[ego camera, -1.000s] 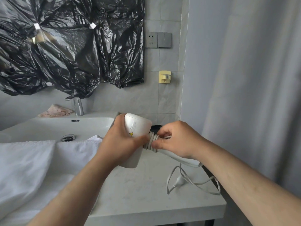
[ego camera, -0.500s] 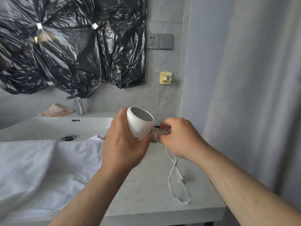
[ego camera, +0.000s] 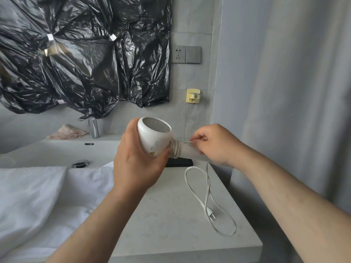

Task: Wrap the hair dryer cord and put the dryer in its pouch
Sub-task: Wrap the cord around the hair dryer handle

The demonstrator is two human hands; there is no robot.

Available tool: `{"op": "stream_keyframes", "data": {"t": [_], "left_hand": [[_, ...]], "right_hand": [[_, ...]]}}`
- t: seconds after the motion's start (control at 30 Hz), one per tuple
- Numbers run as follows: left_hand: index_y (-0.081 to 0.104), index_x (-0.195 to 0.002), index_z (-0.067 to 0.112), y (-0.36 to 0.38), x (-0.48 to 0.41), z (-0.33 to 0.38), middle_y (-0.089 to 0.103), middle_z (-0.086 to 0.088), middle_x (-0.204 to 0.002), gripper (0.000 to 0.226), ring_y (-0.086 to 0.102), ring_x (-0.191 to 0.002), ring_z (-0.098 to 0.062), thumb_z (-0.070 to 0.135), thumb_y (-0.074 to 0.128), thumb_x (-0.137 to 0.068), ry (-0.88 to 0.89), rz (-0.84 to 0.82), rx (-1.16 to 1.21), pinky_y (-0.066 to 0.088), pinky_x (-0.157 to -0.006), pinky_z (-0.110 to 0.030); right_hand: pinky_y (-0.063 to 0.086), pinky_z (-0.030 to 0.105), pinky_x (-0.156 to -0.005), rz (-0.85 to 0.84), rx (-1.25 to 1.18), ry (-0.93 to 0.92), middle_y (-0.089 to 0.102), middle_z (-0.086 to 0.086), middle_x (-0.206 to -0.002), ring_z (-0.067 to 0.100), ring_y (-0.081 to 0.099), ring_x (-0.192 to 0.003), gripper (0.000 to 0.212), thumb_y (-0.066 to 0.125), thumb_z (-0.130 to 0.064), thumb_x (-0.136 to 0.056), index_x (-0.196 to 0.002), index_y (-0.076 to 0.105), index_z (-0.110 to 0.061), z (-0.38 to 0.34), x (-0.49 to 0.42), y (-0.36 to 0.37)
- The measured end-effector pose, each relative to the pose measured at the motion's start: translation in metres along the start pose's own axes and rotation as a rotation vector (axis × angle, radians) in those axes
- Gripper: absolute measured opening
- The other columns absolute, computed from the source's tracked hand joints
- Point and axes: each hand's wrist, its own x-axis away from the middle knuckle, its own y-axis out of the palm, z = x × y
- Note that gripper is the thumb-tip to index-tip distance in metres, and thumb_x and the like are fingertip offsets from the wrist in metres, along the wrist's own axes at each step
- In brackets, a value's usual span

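left hand (ego camera: 138,166) grips the round body of the white hair dryer (ego camera: 153,138), fingers and thumb curled round it. the dryer is held in the air above the back of the bench (ego camera: 167,230), mesh grille facing up and away. right hand (ego camera: 216,146) is closed round the dryer's handle, thumb and forefinger pinching the white cord (ego camera: 175,149) against it. several turns of cord sit tight round the handle where it meets the body. the remaining cord drops from under the right hand and lies in a loose loop on the bench, its plug (ego camera: 210,215) flat on the surface. a flat black item (ego camera: 180,162) lies on the bench just behind the dryer; cannot tell what it is. white towels (ego camera: 38,196) cover the left of the bench, in front of the sink (ego camera: 57,149). black plastic sheeting (ego camera: 76,54) hangs on the wall above the tap (ego camera: 93,128). a grey curtain (ego camera: 284,92) hangs to the right.
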Motion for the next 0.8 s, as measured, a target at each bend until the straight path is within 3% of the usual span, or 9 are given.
{"op": "stream_keyframes", "data": {"t": [0.13,0.33,0.47,0.57,0.63,0.7,0.8], "left_hand": [[0.039,-0.138,0.021,-0.004,-0.001,0.004,0.055,0.008,-0.121,0.084,0.055,-0.112,-0.024,0.039,0.082,-0.067,0.076,0.004,-0.047,0.050,-0.086,-0.040],[0.036,-0.142,0.021,-0.001,-0.005,0.009,0.058,-0.005,-0.119,0.089,0.053,-0.106,-0.027,0.039,0.083,-0.068,0.161,-0.015,-0.172,0.047,-0.078,-0.039],[0.036,-0.142,0.016,0.003,-0.004,0.005,0.059,-0.011,-0.117,0.091,0.056,-0.103,-0.034,0.036,0.085,-0.068,0.206,0.004,-0.219,0.051,-0.077,-0.043],[0.033,-0.141,0.020,0.003,-0.003,0.006,0.058,-0.008,-0.123,0.087,0.050,-0.111,-0.025,0.041,0.079,-0.071,0.130,0.050,-0.121,0.041,-0.084,-0.032],[0.036,-0.141,0.018,0.003,-0.002,0.006,0.057,-0.005,-0.127,0.086,0.049,-0.116,-0.023,0.042,0.076,-0.069,0.083,0.064,-0.047,0.038,-0.091,-0.028],[0.039,-0.140,0.017,0.005,0.000,0.004,0.056,-0.001,-0.126,0.085,0.053,-0.116,-0.024,0.041,0.077,-0.068,0.044,0.057,0.011,0.044,-0.096,-0.034],[0.042,-0.129,0.024,0.006,0.002,0.003,0.051,0.015,-0.114,0.073,0.055,-0.108,-0.017,0.036,0.079,-0.067,0.029,0.074,0.077,0.045,-0.091,-0.030]], "right_hand": [[0.038,0.015,-0.059,-0.079,0.144,-0.024,0.058,-0.021,-0.067,-0.003,0.054,-0.066,0.020,0.057,-0.020,-0.094,-0.100,0.076,-0.024,-0.003,-0.004,-0.016],[0.055,0.035,-0.077,-0.192,0.430,-0.100,0.073,-0.003,-0.088,0.018,0.066,-0.084,0.024,0.052,-0.021,-0.094,-0.098,0.075,-0.021,-0.014,-0.008,-0.027],[0.056,0.045,-0.077,-0.213,0.531,-0.113,0.071,0.012,-0.092,0.030,0.066,-0.083,0.024,0.048,-0.022,-0.092,-0.094,0.069,-0.011,-0.014,-0.010,-0.027],[0.044,0.032,-0.058,-0.173,0.318,-0.094,0.065,0.015,-0.073,0.019,0.048,-0.058,0.025,0.048,-0.016,-0.092,-0.079,0.065,-0.004,-0.015,-0.007,-0.025],[0.033,0.025,-0.051,-0.108,0.071,-0.040,0.056,0.002,-0.056,0.009,0.039,-0.048,0.027,0.052,-0.017,-0.093,-0.077,0.068,-0.003,-0.016,-0.003,-0.021],[0.028,0.015,-0.045,-0.059,-0.169,0.037,0.048,-0.011,-0.046,0.004,0.037,-0.036,0.027,0.056,-0.018,-0.094,-0.081,0.069,0.003,-0.016,0.001,-0.013],[0.021,0.012,-0.034,-0.065,-0.542,0.154,0.052,-0.007,-0.057,0.002,0.032,-0.030,0.020,0.056,-0.012,-0.096,-0.099,0.069,0.002,-0.020,0.009,-0.001]]}}
